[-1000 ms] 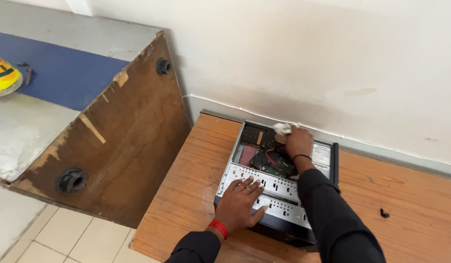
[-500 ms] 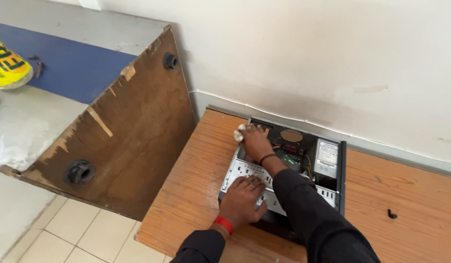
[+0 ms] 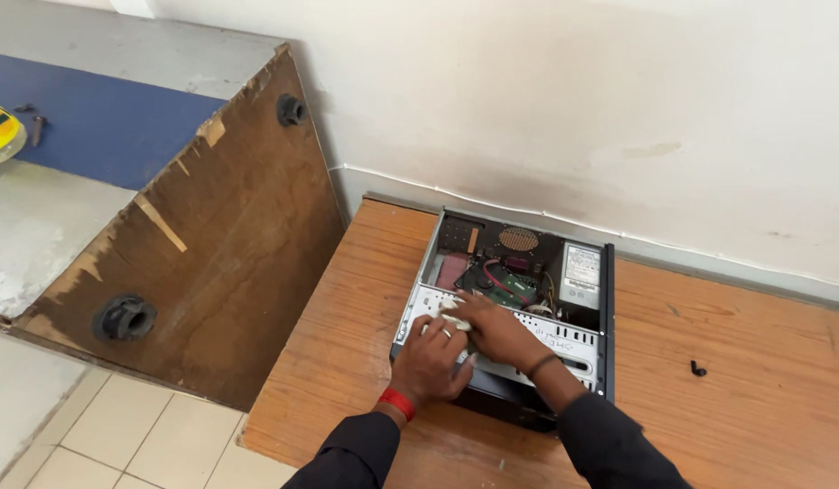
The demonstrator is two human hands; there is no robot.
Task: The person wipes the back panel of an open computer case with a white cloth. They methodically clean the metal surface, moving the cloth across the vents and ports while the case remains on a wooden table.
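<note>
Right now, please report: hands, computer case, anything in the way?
Left hand flat on open computer case. Right hand presses white cloth on its metal frame. Small black screw lies apart on table.

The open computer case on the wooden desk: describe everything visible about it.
The computer case is a black and grey metal box lying on its side with the side panel off, near the wall on the wooden desk. Inside show a circuit board, red cables and a silvery power supply. The left hand rests on its perforated drive frame; the right hand presses a white cloth there.
</note>
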